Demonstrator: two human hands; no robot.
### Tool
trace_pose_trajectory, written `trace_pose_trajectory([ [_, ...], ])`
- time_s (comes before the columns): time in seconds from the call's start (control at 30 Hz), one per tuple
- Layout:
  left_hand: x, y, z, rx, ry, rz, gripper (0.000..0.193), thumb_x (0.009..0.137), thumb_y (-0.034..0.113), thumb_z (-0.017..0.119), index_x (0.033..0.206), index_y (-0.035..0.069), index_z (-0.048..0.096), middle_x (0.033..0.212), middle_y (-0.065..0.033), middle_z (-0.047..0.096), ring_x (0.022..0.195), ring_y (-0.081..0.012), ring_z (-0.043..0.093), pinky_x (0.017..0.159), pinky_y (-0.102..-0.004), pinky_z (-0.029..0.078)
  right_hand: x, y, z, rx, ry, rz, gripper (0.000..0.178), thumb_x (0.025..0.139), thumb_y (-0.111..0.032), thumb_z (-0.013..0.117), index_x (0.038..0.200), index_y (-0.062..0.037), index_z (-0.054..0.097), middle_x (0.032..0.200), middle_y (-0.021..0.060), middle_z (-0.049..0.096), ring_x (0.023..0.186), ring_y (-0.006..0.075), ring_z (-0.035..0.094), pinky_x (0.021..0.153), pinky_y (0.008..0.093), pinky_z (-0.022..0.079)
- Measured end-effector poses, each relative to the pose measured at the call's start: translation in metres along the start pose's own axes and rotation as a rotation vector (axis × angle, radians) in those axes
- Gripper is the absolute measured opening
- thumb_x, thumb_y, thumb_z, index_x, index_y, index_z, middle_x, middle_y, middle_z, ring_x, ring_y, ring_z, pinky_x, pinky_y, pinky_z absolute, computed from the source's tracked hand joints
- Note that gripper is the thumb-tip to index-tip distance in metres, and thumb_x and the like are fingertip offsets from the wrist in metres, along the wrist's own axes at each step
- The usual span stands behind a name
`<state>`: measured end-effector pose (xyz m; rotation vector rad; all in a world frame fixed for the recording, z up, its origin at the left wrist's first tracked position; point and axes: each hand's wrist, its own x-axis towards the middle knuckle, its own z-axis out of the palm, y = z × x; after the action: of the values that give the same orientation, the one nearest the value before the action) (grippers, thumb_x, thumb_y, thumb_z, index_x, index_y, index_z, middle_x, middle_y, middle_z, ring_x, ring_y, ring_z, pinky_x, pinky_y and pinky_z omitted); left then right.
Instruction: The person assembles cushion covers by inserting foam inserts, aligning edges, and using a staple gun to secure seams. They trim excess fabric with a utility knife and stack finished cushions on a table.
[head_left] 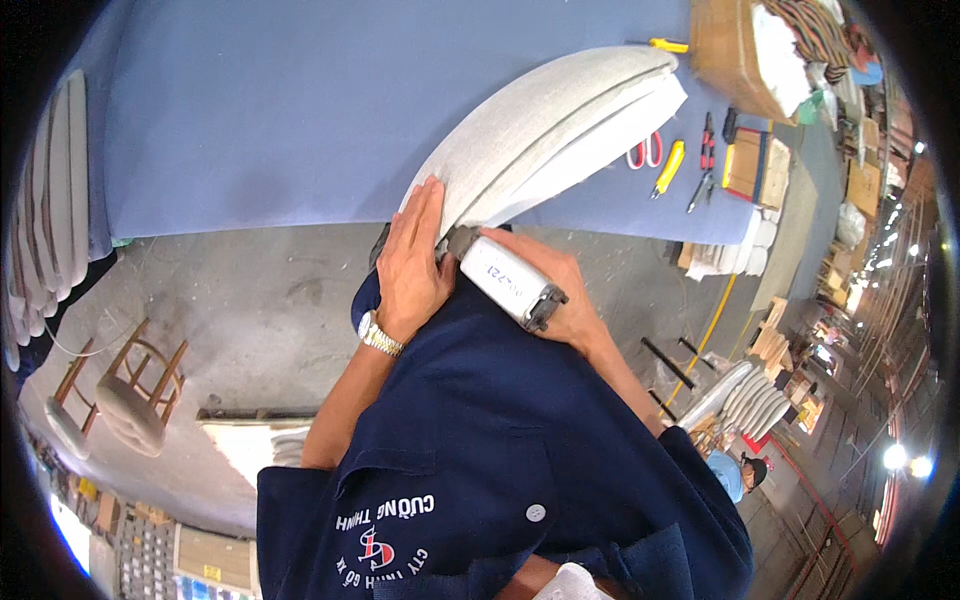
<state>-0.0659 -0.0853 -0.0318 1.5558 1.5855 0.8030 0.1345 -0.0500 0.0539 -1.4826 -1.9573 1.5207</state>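
Blue-covered table (270, 120), left hand (412, 278) laid flat on grey cushion (535, 125), right hand (565, 295) gripping silver tool (508, 284)

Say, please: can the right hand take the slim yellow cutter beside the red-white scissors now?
Probably not: the right hand holds a boxy silver tool, though the yellow cutter lies uncovered.
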Motion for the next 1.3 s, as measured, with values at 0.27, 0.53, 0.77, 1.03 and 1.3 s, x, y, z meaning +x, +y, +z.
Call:
trace_pose_trajectory([
  [0.27, 0.011, -0.001, -0.005, 0.035, 0.336, 0.081, 0.061, 0.084, 0.005, 0.072, 0.141, 0.026, 0.064, 0.151, -0.0109, 0.056, 0.129, -0.0324, 0.062, 0.104, -0.0415, 0.056, -0.020, 0.054, -0.062, -0.202, -0.077, -0.108, 0.068, 0.074, -0.006, 0.079, 0.139, -0.0084, 0.062, 0.128, 0.0172, 0.069, 0.117, 0.0345, 0.067, 0.102, 0.0381, 0.050],
  [0.53, -0.001, 0.000, 0.029, -0.020, 0.480, 0.011, 0.053, 0.100, 0.020, 0.056, 0.151, 0.032, 0.051, 0.158, -0.0011, 0.048, 0.113, -0.0299, 0.070, 0.087, -0.0381, 0.062, 0.078, 0.253, -0.128, -0.221, 0.226, -0.013, 0.081, 0.078, -0.019, 0.081, 0.147, 0.0043, 0.046, 0.142, 0.0242, 0.054, 0.129, 0.0398, 0.055, 0.110, 0.0457, 0.043],
  [0.77, -0.002, 0.012, 0.046, -0.144, 0.323, 0.036, 0.057, 0.106, 0.027, 0.051, 0.161, 0.025, 0.034, 0.170, -0.0068, 0.024, 0.144, -0.0344, 0.044, 0.115, -0.0439, 0.045, 0.174, 0.082, -0.127, 0.400, 0.423, 0.201, 0.087, 0.092, -0.054, 0.072, 0.155, -0.0046, 0.037, 0.150, 0.0193, 0.048, 0.130, 0.0408, 0.054, 0.103, 0.0508, 0.048],
  [1.03, 0.010, 0.014, 0.111, -0.445, 0.231, 0.252, 0.055, 0.104, 0.039, 0.058, 0.151, 0.010, 0.050, 0.155, -0.0165, 0.046, 0.142, -0.0324, 0.045, 0.117, -0.0426, 0.037, 0.280, 0.112, -0.132, 0.619, 0.263, 0.047, 0.079, 0.092, -0.032, 0.075, 0.153, -0.0021, 0.036, 0.140, 0.0179, 0.054, 0.123, 0.0339, 0.058, 0.100, 0.0484, 0.051],
  [1.3, -0.016, 0.034, 0.120, -0.612, 0.228, 0.028, 0.053, 0.106, 0.043, 0.055, 0.143, 0.005, 0.060, 0.137, -0.0189, 0.066, 0.125, -0.0288, 0.063, 0.108, -0.0389, 0.047, 0.257, 0.152, -0.150, 0.520, 0.190, 0.029, 0.077, 0.089, -0.017, 0.075, 0.153, -0.0006, 0.036, 0.140, 0.0186, 0.055, 0.123, 0.0329, 0.058, 0.103, 0.0473, 0.049],
])
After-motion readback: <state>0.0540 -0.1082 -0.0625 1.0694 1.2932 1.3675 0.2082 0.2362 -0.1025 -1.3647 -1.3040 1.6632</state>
